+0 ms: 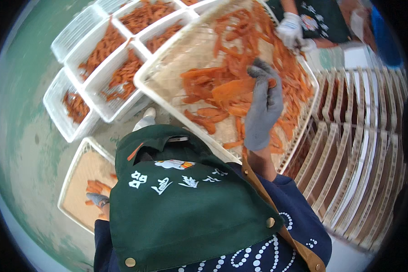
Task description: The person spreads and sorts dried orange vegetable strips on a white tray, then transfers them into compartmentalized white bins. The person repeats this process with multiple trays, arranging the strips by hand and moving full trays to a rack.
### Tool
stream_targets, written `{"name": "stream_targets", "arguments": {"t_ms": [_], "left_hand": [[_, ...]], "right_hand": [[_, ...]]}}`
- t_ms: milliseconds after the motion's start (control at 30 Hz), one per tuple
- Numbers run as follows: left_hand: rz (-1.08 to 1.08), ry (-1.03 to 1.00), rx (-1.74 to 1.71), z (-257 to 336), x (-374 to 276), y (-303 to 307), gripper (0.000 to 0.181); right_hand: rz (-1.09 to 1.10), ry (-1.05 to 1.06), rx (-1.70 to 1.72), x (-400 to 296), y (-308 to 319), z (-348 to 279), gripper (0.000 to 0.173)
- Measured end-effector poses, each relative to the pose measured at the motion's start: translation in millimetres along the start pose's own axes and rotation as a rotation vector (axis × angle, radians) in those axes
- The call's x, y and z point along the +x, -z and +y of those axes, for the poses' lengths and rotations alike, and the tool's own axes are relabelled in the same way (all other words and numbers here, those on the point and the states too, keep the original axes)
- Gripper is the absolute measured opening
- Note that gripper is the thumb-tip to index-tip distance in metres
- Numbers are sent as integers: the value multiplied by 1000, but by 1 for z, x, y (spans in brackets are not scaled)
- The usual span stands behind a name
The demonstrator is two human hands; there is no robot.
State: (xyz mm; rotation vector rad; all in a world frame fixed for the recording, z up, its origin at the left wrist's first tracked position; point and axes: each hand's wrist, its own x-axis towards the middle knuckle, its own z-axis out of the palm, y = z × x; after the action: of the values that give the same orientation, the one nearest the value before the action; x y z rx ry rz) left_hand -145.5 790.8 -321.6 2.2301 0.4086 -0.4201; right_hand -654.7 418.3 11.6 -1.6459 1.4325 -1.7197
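My right hand (265,105), in a grey glove, is closed on an orange dried strip (233,90), which looks like sweet potato, above a large white-rimmed mesh tray (176,105). Many more orange strips (294,88) lie in this tray, thickest along its far right side. At the lower left, my left hand (98,200), also gloved in grey, is at several orange pieces (97,187) over a smaller mesh tray (73,204). Part of that hand is hidden by its own angle and my green apron (190,217), so its grip is unclear.
White plastic baskets (105,108) of orange strips stand at the upper left on the green-grey floor (30,136). Stacked trays (346,163) fill the right side. A co-worker's white-gloved hands (290,30) are at the large tray's far edge, near a blue object (386,37).
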Motion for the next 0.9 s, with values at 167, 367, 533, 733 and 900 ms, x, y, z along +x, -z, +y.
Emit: {"name": "stream_targets", "arguments": {"t_ms": [167,367,533,733,900], "left_hand": [[-234,-624,136,153,-98,-83,59],[-757,-1667,-138,282,-322,-167,33],[-1410,-1859,94,281,-442,-182,17],[-1630,-1627,355,256,-460,-228,31],[-1879,-1150,243,256,-438,-257,35]], "right_hand": [[-569,196,-636,-38,25,-1,12],[-826,60,-786,-102,-11,74,25],[-820,118,-1047,-103,-21,68,20],[-653,81,-922,-110,-15,77,12],[-133,-326,68,-129,41,70,28]]}}
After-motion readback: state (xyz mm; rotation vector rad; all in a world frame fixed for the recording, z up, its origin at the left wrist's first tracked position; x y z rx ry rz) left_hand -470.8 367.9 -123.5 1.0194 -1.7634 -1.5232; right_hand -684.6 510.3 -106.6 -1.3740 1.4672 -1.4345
